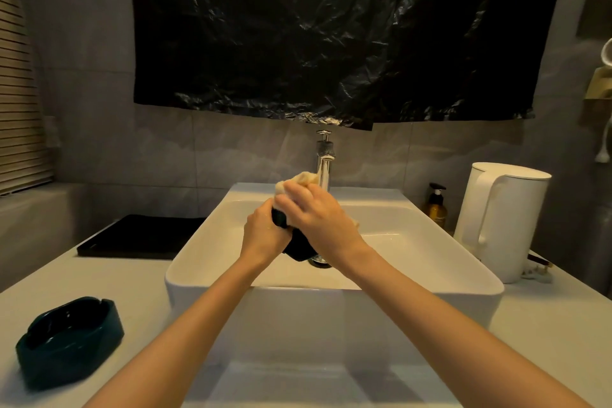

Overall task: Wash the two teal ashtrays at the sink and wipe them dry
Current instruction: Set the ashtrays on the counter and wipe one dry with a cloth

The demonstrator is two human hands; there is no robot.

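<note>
Left hand [261,233] grips ashtray [296,247]; right hand [318,219] clutches cloth [299,179] on it. Faucet [324,162] just behind; second ashtray [68,341] far left on surface [99,278].

Grey tiled wall [99,149], black plastic sheet [331,30]

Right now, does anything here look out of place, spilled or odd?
One oddity: a crumpled black plastic sheet hangs on the wall above the faucet, where a mirror might be. Nothing looks spilled or broken; the second ashtray sits upright on the counter.

No legible text anywhere.
</note>
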